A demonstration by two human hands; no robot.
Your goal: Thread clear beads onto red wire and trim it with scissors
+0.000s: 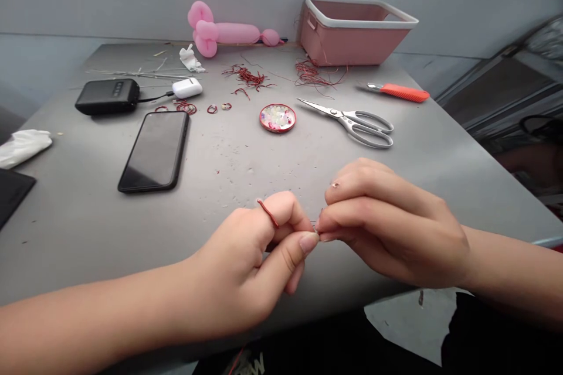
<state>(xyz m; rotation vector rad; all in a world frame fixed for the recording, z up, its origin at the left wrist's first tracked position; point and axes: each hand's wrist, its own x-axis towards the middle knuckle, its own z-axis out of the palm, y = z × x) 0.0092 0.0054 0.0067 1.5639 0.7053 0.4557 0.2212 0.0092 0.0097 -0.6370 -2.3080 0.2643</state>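
My left hand [264, 258] is closed in a pinch, thumb against index finger, above the table's near edge. A red thread [268, 214] lies across its bent index finger. Fingertip to fingertip with it, my right hand [391, 222] pinches too, its fingers pressed together. A very thin thread [314, 226] shows where the fingertips meet; the fingers cover most of it. Beyond the hands lie a round red-rimmed dish of small pale beads [278, 118] and grey-handled scissors [352, 122], their blades pointing left.
Beyond lie red thread scraps [250, 77], small red rings [212, 109], a phone [153, 151], a black power bank [108, 96] cabled to a white case [187, 88], and an orange cutter [403, 92]. At the back are a pink bin [352, 44] and a balloon [237, 33].
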